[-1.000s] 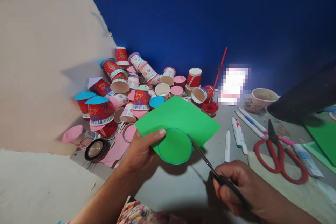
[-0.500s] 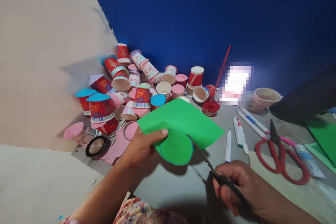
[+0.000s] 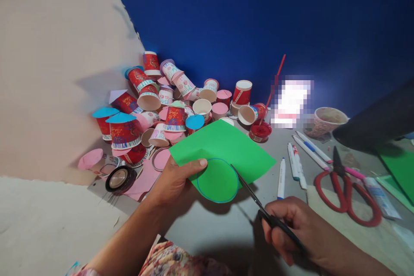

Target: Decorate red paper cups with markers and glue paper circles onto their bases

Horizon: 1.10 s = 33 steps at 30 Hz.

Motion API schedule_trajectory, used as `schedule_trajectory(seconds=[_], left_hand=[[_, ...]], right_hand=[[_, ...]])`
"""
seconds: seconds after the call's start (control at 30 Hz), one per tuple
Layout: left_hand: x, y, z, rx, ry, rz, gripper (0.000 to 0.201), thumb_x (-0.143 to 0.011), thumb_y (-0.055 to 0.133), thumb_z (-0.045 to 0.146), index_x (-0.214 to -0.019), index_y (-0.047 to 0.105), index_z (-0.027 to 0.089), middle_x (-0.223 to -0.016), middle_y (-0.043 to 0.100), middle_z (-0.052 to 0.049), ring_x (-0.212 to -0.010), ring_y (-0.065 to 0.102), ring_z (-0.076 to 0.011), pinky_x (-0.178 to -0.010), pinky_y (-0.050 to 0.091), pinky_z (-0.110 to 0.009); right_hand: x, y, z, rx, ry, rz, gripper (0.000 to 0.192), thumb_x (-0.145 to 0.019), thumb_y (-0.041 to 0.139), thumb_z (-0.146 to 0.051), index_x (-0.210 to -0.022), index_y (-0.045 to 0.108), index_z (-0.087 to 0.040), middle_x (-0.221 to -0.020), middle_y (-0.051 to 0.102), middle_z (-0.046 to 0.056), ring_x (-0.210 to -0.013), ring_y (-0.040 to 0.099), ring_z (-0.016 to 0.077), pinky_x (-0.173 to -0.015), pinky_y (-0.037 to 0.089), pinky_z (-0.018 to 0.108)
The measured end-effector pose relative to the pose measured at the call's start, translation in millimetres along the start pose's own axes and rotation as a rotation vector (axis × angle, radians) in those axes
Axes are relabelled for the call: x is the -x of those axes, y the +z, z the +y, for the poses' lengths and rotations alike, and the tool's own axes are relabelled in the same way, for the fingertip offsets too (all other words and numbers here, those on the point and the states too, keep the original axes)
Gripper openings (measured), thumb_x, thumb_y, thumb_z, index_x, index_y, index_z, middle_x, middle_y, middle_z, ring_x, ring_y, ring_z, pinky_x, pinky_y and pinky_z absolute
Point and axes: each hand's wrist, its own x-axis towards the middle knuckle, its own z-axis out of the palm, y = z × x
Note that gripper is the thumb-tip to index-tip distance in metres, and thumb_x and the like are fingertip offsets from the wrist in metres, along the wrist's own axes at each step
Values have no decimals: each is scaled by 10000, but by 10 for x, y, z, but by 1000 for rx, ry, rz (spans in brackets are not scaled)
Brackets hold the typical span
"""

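Observation:
My left hand (image 3: pixel 174 177) grips a sheet of green paper (image 3: pixel 226 144) by its left side, thumb on top and fingers hidden beneath. A blue outline marks a circle on the sheet, and its lower edge is cut free along that line. My right hand (image 3: pixel 287 224) is closed around the black handles of a pair of scissors (image 3: pixel 255 196). Their blades sit in the paper at the right side of the circle, along the blue line.
Decorated paper cups (image 3: pixel 124 131) are heaped at the back left, by a roll of tape (image 3: pixel 120 179) and pink paper (image 3: pixel 144 183). To the right lie markers (image 3: pixel 281 179), red-handled scissors (image 3: pixel 347 194), a glue tube (image 3: pixel 381 198) and a red paint pot (image 3: pixel 260 131) holding a brush.
Almost nothing differs. The hands, paper and scissors keep their positions, and the view has shifted very slightly.

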Motion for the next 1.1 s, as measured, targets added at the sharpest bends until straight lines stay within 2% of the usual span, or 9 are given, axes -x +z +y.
schedule_trajectory(seconds=[0.13, 0.3, 0.43, 0.73, 0.9, 1.1], left_hand=[[-4, -21, -29, -21, -10, 0, 592, -761, 878, 242, -1329, 720, 189, -1148, 829, -109, -1046, 795, -351, -787, 683, -402], [2, -35, -45, -39, -17, -20, 545, -771, 873, 251, -1293, 738, 170, -1205, 811, -131, -1058, 793, -342, -803, 681, -389], [-6, -69, -50, -60, -7, -7, 515, -771, 877, 248, -1266, 753, 172, -1204, 813, -118, -1063, 792, -329, -841, 676, -395], [-26, -68, 0, -103, -17, -60, 422, -757, 884, 252, -1162, 795, 174, -1169, 823, -117, -1051, 792, -340, -848, 669, -416], [-38, -69, 22, -116, 4, -59, 315, -749, 890, 228, -1055, 826, 190, -1075, 845, -83, -956, 807, -297, -803, 665, -378], [-60, -111, 26, -154, 6, -82, 330, -770, 873, 240, -1096, 827, 211, -1092, 843, -69, -951, 801, -277, -802, 655, -359]], right_hand=[[-22, -21, 64, -12, -8, -4, 568, -669, 856, -704, -714, 697, -160, -495, 562, -22, -474, 488, 94, -463, 257, 201], [-9, -2, 16, -26, -15, -11, 682, -591, 835, -816, -681, 672, -160, -484, 548, -22, -452, 462, 84, -455, 235, 205], [0, 7, -12, -24, -33, -11, 712, -605, 800, -856, -661, 660, -161, -487, 526, -31, -438, 434, 74, -459, 242, 212], [-9, -9, 55, -31, -10, -15, 530, -707, 838, -674, -696, 703, -161, -495, 569, -17, -449, 467, 88, -448, 242, 198], [-4, -15, 73, -53, -1, -14, 526, -678, 876, -652, -695, 702, -156, -495, 547, -29, -449, 475, 85, -440, 254, 190], [-4, -8, 34, -52, -31, -21, 568, -670, 867, -691, -653, 677, -155, -481, 535, -32, -431, 432, 72, -439, 249, 200]])
